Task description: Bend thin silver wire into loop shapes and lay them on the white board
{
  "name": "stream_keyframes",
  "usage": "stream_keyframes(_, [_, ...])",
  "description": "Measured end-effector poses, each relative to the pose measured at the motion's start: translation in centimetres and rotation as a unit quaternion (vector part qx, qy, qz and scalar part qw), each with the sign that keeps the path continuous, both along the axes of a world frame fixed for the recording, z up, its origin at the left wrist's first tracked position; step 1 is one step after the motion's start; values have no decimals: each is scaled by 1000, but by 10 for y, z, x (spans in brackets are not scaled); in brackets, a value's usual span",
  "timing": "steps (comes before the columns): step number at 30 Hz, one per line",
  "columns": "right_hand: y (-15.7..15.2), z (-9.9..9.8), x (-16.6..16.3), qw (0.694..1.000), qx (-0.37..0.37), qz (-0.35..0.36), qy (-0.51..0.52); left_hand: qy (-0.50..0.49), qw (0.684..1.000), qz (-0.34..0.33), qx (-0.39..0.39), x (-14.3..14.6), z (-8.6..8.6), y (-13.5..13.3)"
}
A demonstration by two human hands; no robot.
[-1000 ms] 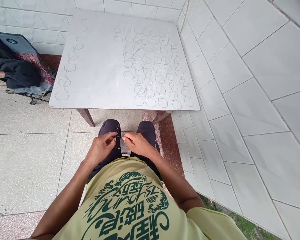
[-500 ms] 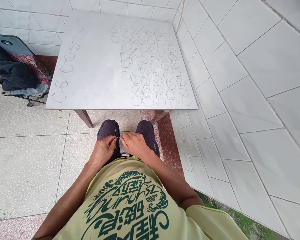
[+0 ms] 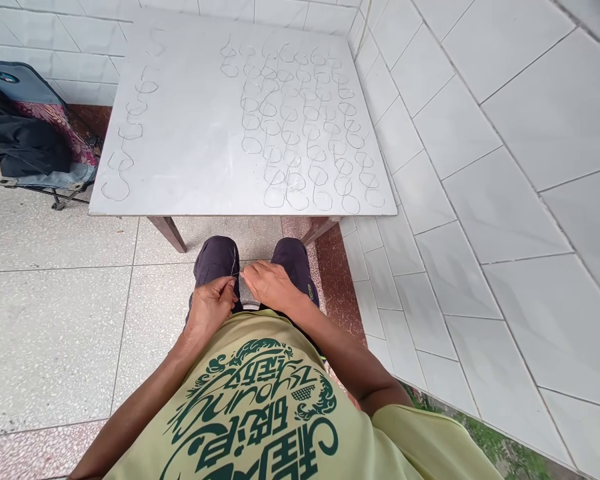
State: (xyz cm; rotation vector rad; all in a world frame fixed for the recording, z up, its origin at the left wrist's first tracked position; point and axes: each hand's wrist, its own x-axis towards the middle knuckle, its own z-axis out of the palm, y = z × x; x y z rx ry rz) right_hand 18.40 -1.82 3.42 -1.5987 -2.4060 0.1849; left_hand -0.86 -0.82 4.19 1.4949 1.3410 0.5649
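Note:
My left hand [image 3: 213,304] is closed in a pinch on a thin wire [image 3: 235,259], which rises from the fingertips against the dark trouser knee. Close beside it, my right hand [image 3: 269,283] has its thumb and fingers pinched together at the wire's other part. Both hands are low over my lap, between my knees and the table edge. Bent wire pieces with rounded loops lie in rows on the right of the white table [image 3: 195,160]. Several curved wire pieces [image 3: 116,190] form a column along its left side.
A folding chair [image 3: 35,100] with dark cloth [image 3: 25,147] on it stands at the left. White tiled wall [image 3: 520,200] runs close along the right. Wooden table legs [image 3: 167,233] stand just ahead of my knees.
The wire between my fingers has shifted slightly, and its lower curve no longer shows. My left hand has moved a little down. The view has tilted slightly; the wires on the table lie as before.

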Motion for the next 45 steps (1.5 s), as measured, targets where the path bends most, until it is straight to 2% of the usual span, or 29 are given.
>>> stream_keyframes(8, [1,5,2,999,-14,-7,48,-95,995,26,-10,1,-8,1])
stream_keyframes(14, [1,12,3,997,-36,-20,72,-183,980,32,-65,3,2,3])
stream_keyframes(19, [1,15,5,996,-51,-7,73,-187,978,67,-67,2,8,7])
stream_keyframes(25, [2,13,7,995,-41,9,94,-286,937,101,-172,3,2,8])
stream_keyframes(27, [1,14,7,991,-48,-2,123,-300,929,112,-183,5,2,8])
stream_keyframes(32, [-2,18,7,954,-108,-61,273,-272,943,158,-109,5,2,9])
stream_keyframes(36, [-4,17,3,933,-147,-56,324,-232,958,160,-56,3,2,9])
stream_keyframes(40, [-4,12,-1,934,-118,-33,337,-218,964,144,-37,4,1,7])
stream_keyframes(45, [-2,9,-2,938,-78,-8,337,-259,951,158,-64,6,1,4])
